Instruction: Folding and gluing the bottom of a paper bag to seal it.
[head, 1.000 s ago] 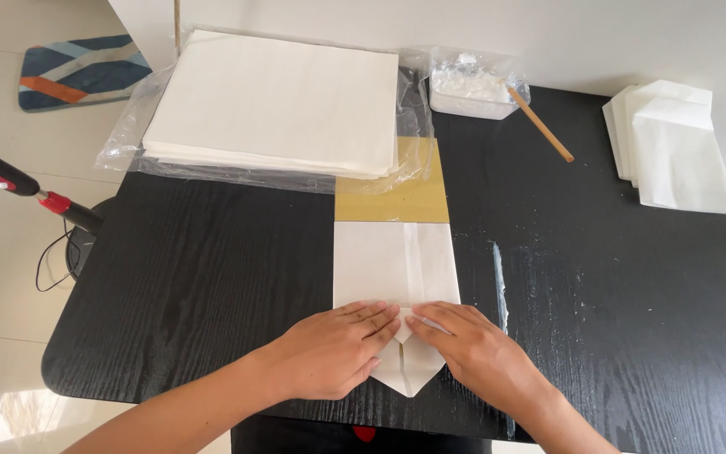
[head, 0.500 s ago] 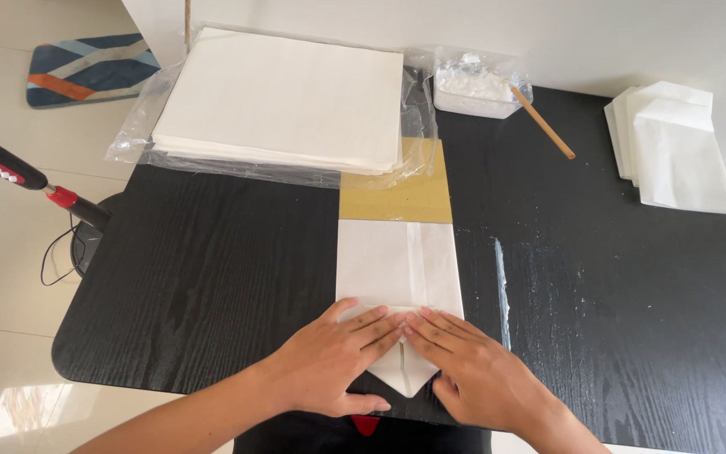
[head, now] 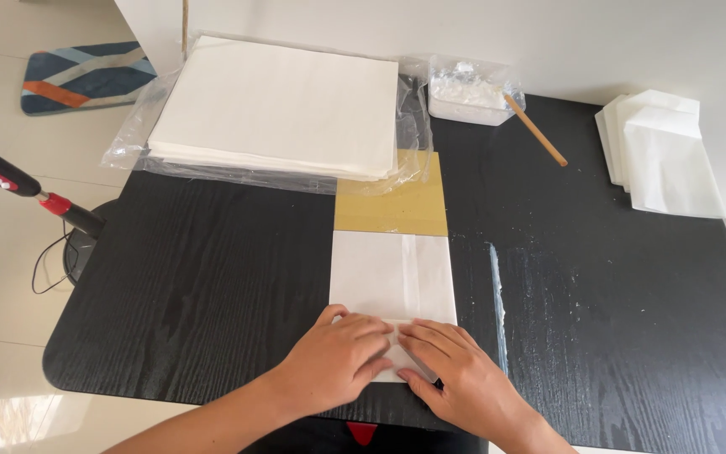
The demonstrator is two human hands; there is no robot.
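A white folded paper [head: 392, 273] lies flat on the black table [head: 212, 286], over a tan cardboard strip [head: 392, 208] that sticks out beyond its far end. My left hand [head: 338, 363] and my right hand [head: 455, 378] lie side by side on the paper's near end, palms down, fingertips meeting at the middle and pressing the folded end flat. The near end of the paper is mostly hidden under the hands. Neither hand grips anything.
A big stack of white sheets [head: 283, 109] on clear plastic wrap lies at the back. A white tub [head: 468, 94] with a wooden stick [head: 535, 130] is behind right. Finished white folded papers [head: 661, 151] are stacked at far right. White smears [head: 495, 286] streak the table.
The pointed tip that stuck out at the paper's near end has been folded up and is now under my hands. Both hands have closed in over the fold.
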